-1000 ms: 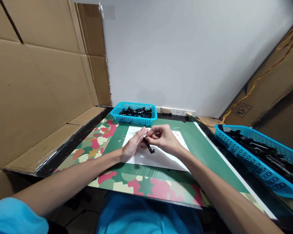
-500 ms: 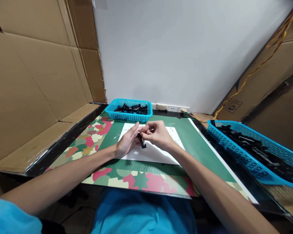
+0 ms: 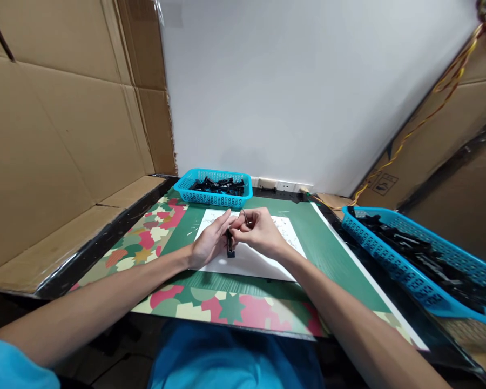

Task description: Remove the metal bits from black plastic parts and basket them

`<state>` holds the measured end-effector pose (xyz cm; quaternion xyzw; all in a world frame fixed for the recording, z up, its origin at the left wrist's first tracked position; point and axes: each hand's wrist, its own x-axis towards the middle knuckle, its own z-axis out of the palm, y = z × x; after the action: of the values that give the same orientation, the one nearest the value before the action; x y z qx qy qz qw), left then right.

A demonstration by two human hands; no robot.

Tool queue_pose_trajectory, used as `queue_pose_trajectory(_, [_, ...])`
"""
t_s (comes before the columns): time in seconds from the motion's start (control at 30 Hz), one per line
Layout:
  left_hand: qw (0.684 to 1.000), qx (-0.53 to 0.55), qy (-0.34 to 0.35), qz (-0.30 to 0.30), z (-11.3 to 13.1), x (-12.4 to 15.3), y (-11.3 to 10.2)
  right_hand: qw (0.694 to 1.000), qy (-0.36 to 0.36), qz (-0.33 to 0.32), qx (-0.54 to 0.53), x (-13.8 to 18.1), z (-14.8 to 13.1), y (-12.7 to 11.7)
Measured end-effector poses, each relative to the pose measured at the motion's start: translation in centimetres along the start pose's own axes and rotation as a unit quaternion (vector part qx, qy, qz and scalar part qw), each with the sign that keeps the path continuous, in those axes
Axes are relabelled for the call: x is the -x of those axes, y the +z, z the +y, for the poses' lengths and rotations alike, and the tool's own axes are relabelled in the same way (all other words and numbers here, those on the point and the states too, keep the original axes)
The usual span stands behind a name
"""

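Observation:
My left hand (image 3: 209,244) is closed around one end of a small black plastic part (image 3: 230,247), whose other end hangs down over the white sheet (image 3: 243,266). Close against it on the right, my right hand (image 3: 261,233) pinches a thin metal tool (image 3: 246,218); its exact kind is too small to make out. The fingertips of both hands meet around the upper end of the black part and hide it. Small dark scraps lie scattered on the sheet behind the hands.
A blue basket (image 3: 213,201) holding black parts stands at the back of the green patterned mat (image 3: 328,259). To the right sits a larger blue basket (image 3: 413,283) of similar parts. Cardboard walls (image 3: 65,119) flank the table; sockets (image 3: 285,186) and yellow wires (image 3: 405,146) are behind.
The black part has swung from slanting toward the lower right to pointing nearly straight down. Both hands keep their grip in about the same place; the view has shifted slightly.

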<state>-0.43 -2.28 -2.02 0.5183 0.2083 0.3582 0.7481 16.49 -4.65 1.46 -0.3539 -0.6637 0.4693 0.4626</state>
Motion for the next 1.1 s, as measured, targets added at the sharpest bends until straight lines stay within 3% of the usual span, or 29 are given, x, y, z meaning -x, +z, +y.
queue_pose_trajectory(0.13, [1.0, 0.02, 0.0, 0.002, 0.2, 0.1, 0.2, 1.0, 0.02, -0.006, -0.022, 0.0, -0.1, 0.1])
queue_pose_trajectory(0.27, [0.999, 0.043, -0.003, 0.006, 0.4, 0.0, 0.1, 0.999, 0.024, 0.008, 0.021, 0.0, -0.2, 0.0])
queue_pose_trajectory(0.6, [0.999, -0.005, -0.009, 0.037, -0.3, -0.3, -0.2, 0.999, 0.023, 0.0, 0.047, 0.0, -0.6, -0.8])
queue_pose_trajectory(1.1, [1.0, -0.018, 0.013, -0.001, 0.4, 0.2, -0.2, 0.996, 0.056, -0.01, 0.068, -0.1, -0.7, -1.9])
